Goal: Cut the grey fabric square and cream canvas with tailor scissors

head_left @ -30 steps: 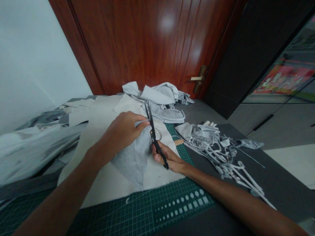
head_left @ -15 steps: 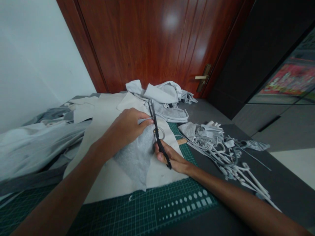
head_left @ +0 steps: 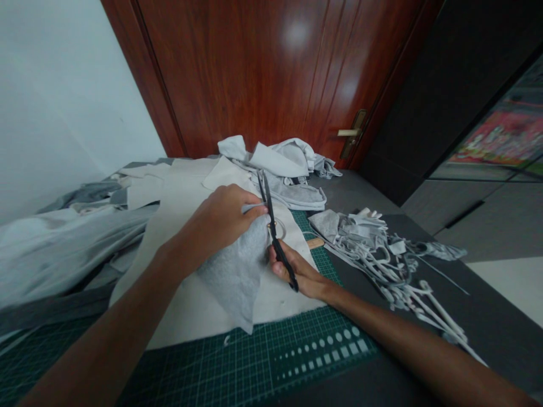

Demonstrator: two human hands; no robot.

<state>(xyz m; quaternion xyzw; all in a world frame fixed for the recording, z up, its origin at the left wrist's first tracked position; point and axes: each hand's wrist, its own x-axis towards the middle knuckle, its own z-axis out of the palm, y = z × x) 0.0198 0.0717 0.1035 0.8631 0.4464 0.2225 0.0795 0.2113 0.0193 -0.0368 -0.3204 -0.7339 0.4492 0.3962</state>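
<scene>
Our left hand [head_left: 233,212] pinches thin grey cloth [head_left: 237,277], draped at seven o'clock from the black metal scissors [head_left: 272,227]; our right hand [head_left: 299,272] curls round their handles, blades slightly parted. Cutting looks unfinished; pale fabric strips [head_left: 384,249] lie heaped at three o'clock.
</scene>
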